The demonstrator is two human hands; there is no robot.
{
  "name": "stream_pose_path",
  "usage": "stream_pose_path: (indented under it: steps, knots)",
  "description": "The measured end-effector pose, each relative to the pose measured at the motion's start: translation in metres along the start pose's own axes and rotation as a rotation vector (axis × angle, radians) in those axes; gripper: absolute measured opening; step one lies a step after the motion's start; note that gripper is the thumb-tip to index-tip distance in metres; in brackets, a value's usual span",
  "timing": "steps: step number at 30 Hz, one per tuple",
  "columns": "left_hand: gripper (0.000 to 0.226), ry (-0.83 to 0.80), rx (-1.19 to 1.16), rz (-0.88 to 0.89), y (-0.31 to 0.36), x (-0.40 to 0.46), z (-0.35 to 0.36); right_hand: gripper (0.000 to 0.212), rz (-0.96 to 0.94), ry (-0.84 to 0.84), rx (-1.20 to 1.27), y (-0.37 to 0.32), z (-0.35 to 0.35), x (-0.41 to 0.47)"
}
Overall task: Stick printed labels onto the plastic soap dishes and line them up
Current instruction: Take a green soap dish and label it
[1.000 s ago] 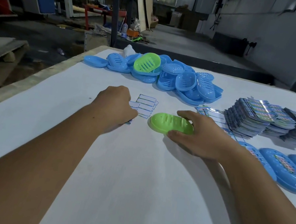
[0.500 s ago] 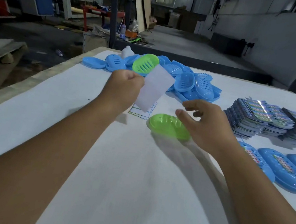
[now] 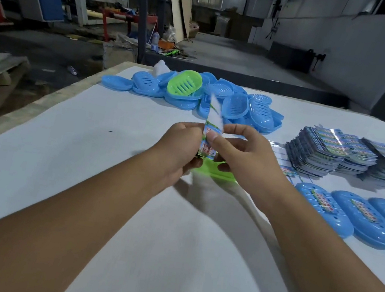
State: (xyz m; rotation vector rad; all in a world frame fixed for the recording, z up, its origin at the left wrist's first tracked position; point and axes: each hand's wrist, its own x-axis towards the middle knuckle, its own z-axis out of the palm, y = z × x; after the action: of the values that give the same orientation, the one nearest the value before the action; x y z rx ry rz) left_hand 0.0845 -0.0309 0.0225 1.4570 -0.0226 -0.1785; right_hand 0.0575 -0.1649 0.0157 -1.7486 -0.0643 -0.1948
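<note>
At frame centre a printed label sheet (image 3: 209, 133) is being held upright, pinched between the left hand (image 3: 178, 147) and the right hand (image 3: 243, 154). A green soap dish (image 3: 212, 170) is lying on the white table (image 3: 61, 140) just beneath them. Labelled blue dishes (image 3: 351, 216) are being kept in a row at right, below the label stacks (image 3: 351, 156).

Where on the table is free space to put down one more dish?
Free: the white table left of the left hand, and the near part between the arms. Crowded: the blue dish pile at the far edge, the label stacks and the labelled row on the right.
</note>
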Motion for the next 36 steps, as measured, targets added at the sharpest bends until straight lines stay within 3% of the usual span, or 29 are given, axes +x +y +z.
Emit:
stream_pose_path:
  steps: [5, 9, 20, 23, 25, 28, 36]
  knots:
    - [0.017, 0.041, 0.015, 0.037, -0.001, 0.003, -0.003, 0.013, 0.002, 0.042, -0.021, 0.000, -0.009, 0.005]
    - [0.030, 0.010, 0.096, 0.116, 0.001, 0.006, -0.012, 0.006, 0.001, 0.089, 0.010, 0.000, -0.016, 0.007]
    - [0.021, 0.006, 0.354, 0.285, -0.001, 0.005, -0.021, 0.016, 0.024, 0.114, -0.010, 0.001, -0.020, 0.010]
    - [0.021, 0.013, 0.378, 0.313, -0.002, 0.008, -0.022, 0.033, 0.036, 0.160, -0.007, 0.001, -0.020, 0.010]
    - [0.020, 0.019, 0.394, 0.353, -0.002, 0.007, -0.022, 0.041, -0.020, 0.252, -0.149, 0.003, -0.020, 0.011]
    - [0.017, 0.027, 0.434, 0.426, -0.003, 0.007, -0.020, 0.026, -0.133, 0.282, -0.375, 0.004, -0.020, 0.010]
    - [0.015, 0.090, 0.734, 0.671, -0.007, 0.000, -0.015, 0.017, -0.185, 0.182, -0.422, 0.001, -0.014, 0.004]
